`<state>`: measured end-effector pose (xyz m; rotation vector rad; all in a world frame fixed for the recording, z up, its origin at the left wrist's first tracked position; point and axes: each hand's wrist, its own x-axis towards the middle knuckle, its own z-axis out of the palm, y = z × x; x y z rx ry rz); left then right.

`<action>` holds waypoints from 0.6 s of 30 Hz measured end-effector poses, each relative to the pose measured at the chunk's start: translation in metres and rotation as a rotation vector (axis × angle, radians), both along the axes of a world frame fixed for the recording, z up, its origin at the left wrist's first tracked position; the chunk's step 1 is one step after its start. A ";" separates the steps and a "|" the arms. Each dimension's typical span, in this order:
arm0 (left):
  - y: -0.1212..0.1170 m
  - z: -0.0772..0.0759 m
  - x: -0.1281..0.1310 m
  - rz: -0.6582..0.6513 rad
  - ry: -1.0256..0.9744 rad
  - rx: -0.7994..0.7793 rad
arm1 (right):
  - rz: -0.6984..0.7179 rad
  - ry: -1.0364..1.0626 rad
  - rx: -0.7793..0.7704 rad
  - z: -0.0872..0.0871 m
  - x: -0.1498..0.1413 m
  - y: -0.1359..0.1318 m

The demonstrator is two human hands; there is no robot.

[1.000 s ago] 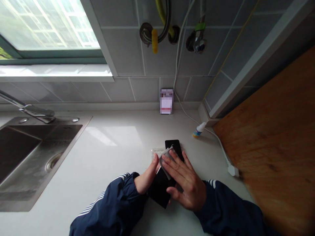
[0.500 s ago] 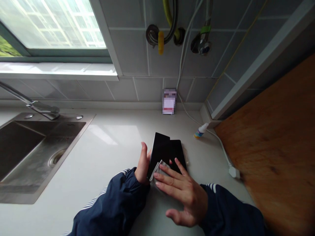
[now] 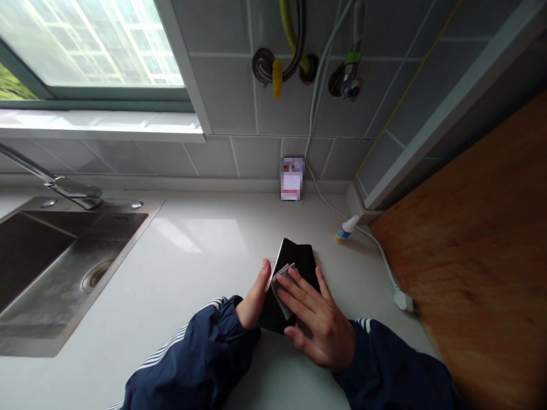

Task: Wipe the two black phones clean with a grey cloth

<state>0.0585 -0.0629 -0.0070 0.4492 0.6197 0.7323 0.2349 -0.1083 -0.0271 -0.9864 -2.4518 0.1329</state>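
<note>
My left hand (image 3: 255, 296) grips the left edge of a flat black device (image 3: 270, 312) with a silver rim, like a phone or small tablet; its thumb is up along the side and its other fingers are hidden underneath. A second black panel (image 3: 306, 259) shows at the right, overlapping it; I cannot tell if the two are joined. My right hand (image 3: 318, 319) presses a folded grey cloth (image 3: 281, 285) flat on the black surface with its extended fingers. Its thumb is near the device's lower edge.
On the white counter (image 3: 205, 341), a small spray bottle (image 3: 346, 229) stands at the right by a white cable with a plug (image 3: 403, 300). A blurred-out card or screen (image 3: 292, 179) leans on the wall. A sink (image 3: 106, 245) is left; a wooden panel (image 3: 478, 273) borders the right.
The right hand and cloth have moved up the black surface, and the right thumb has come in closer. The device has shifted and turned slightly, with the left hand moving right along with it.
</note>
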 end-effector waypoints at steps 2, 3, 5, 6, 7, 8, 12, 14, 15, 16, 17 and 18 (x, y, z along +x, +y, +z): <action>-0.002 0.002 0.001 -0.034 -0.064 0.049 | -0.093 0.028 0.006 -0.002 0.001 0.003; -0.002 0.003 0.001 -0.039 -0.088 0.079 | -0.126 0.044 0.005 -0.003 0.001 0.004; -0.002 0.005 0.001 -0.038 -0.103 0.115 | -0.153 0.070 0.006 -0.004 0.001 0.003; -0.002 0.005 0.001 -0.038 -0.099 0.112 | -0.142 0.074 0.013 -0.004 0.001 0.002; -0.001 0.004 0.000 -0.039 -0.087 0.094 | -0.110 0.072 0.024 -0.003 0.000 0.001; 0.001 0.003 -0.001 -0.036 -0.069 0.068 | -0.062 0.060 0.034 -0.001 -0.001 -0.001; 0.007 0.000 -0.005 0.045 0.012 0.016 | 0.139 -0.008 0.037 0.007 -0.004 -0.009; 0.008 0.000 -0.005 0.079 0.028 0.031 | 0.170 -0.015 0.026 0.009 -0.004 -0.009; 0.007 0.001 -0.004 0.079 0.030 0.032 | 0.168 -0.011 0.026 0.009 -0.003 -0.008; 0.007 0.001 -0.003 0.068 0.026 0.030 | 0.154 -0.009 0.024 0.008 -0.002 -0.006; 0.005 0.002 -0.002 0.049 0.015 0.026 | 0.130 -0.005 0.024 0.007 -0.001 -0.004; 0.004 0.003 -0.001 0.028 -0.004 0.025 | 0.093 0.002 0.025 0.005 0.001 -0.001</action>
